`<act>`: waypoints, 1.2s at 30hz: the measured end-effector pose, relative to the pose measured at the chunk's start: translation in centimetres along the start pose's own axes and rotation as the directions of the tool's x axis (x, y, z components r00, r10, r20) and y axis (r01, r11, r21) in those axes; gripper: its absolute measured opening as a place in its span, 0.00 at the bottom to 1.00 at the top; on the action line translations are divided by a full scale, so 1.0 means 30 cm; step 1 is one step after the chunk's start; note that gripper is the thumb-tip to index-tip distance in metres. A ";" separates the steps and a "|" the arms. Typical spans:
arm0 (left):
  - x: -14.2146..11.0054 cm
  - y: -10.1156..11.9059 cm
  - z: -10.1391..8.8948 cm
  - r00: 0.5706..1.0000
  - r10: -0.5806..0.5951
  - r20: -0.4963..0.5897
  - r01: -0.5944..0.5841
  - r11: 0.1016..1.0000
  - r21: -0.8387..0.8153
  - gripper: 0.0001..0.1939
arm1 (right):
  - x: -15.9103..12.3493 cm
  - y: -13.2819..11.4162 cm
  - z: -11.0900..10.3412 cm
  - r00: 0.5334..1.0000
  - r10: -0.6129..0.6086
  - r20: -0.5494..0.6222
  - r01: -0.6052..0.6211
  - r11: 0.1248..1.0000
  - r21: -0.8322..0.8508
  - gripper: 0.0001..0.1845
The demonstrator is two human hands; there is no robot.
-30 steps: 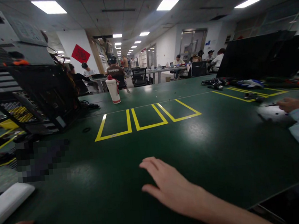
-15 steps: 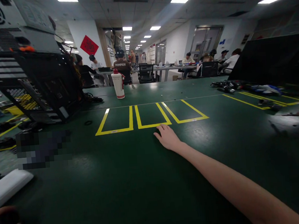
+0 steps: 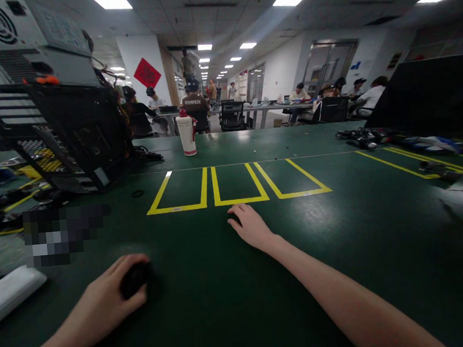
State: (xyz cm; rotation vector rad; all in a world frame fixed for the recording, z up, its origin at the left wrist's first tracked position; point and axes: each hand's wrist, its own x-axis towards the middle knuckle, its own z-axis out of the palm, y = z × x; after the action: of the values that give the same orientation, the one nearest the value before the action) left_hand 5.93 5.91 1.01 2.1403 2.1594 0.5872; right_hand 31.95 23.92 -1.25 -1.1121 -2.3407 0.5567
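The left hand [image 3: 112,287] brought a gripped, rounded black object [image 3: 135,279] nearer the middle yellow-tape outline [image 3: 221,203]; the loosely spread right hand [image 3: 251,227] was just before it.

Left hand [image 3: 104,295] curled around a dark rounded object [image 3: 134,279] over a green table [image 3: 227,309]. Right of this grip, the right hand [image 3: 250,226], fingers loosely curved, just short of the middle yellow tape outline [image 3: 240,201]. Beyond the grip: leftward, a black computer case [image 3: 86,137]; rightward, an upright white bottle [image 3: 188,137] with red lid [image 3: 183,113]
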 end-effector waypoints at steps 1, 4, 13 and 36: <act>0.071 0.026 0.028 0.998 0.003 0.067 0.001 0.998 -0.070 0.17 | -0.006 -0.020 0.005 1.000 -0.027 0.008 0.026 0.998 0.063 0.15; 0.283 0.143 0.124 0.982 0.132 0.133 -0.106 0.977 -0.187 0.21 | -0.014 -0.060 0.020 0.999 -0.035 0.023 0.028 0.961 0.275 0.15; 0.483 0.283 0.272 0.977 0.213 0.026 -0.194 0.928 -0.317 0.36 | 0.056 0.013 0.016 0.983 0.165 0.083 -0.177 0.708 0.684 0.18; 0.451 0.233 0.245 0.883 0.469 -0.011 -0.466 0.873 -0.147 0.29 | 0.016 -0.017 0.009 0.999 0.005 0.038 -0.031 0.663 0.748 0.12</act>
State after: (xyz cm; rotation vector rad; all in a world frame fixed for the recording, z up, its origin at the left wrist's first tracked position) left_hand 14.16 20.58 -0.61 2.5747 1.5167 0.7095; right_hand 31.21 23.96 -1.07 -0.7088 -1.7865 1.3995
